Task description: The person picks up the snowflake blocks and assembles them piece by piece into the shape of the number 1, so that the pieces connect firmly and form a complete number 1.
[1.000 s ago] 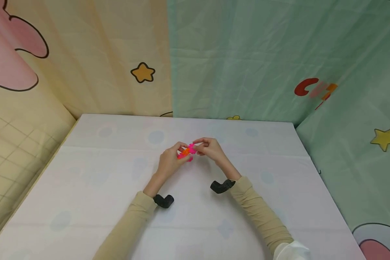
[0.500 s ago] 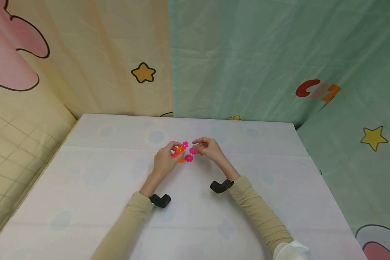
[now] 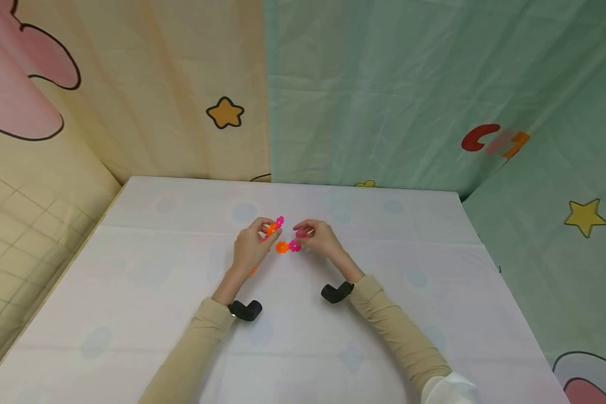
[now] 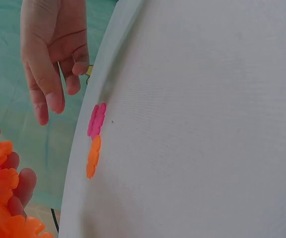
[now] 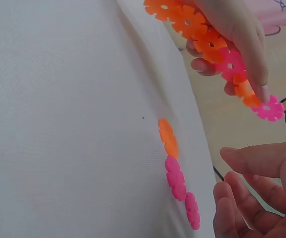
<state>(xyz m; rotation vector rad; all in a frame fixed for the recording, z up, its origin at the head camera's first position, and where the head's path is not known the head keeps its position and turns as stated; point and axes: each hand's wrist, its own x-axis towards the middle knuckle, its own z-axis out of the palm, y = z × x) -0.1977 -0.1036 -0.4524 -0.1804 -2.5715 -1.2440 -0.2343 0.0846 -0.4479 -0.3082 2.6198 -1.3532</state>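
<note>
My left hand holds a chain of orange and pink flower-shaped interlocking discs between thumb and fingers, a pink disc at its far tip. Part of this chain is hidden by the hand in the head view. On the table between the hands lie an orange disc and a pink disc side by side. A second pink disc lies beyond them, by the right fingertips in the head view. My right hand hovers over it with fingers loosely bent and nothing between them in the right wrist view.
A pale cloth with faint spots covers the table. Printed curtains hang behind its far edge and along the sides. A black wrist camera sits on the left wrist, another black camera on the right.
My left hand has moved left with the chain, away from the right hand. The loose discs now show between the hands. My right hand has shifted slightly toward me.
</note>
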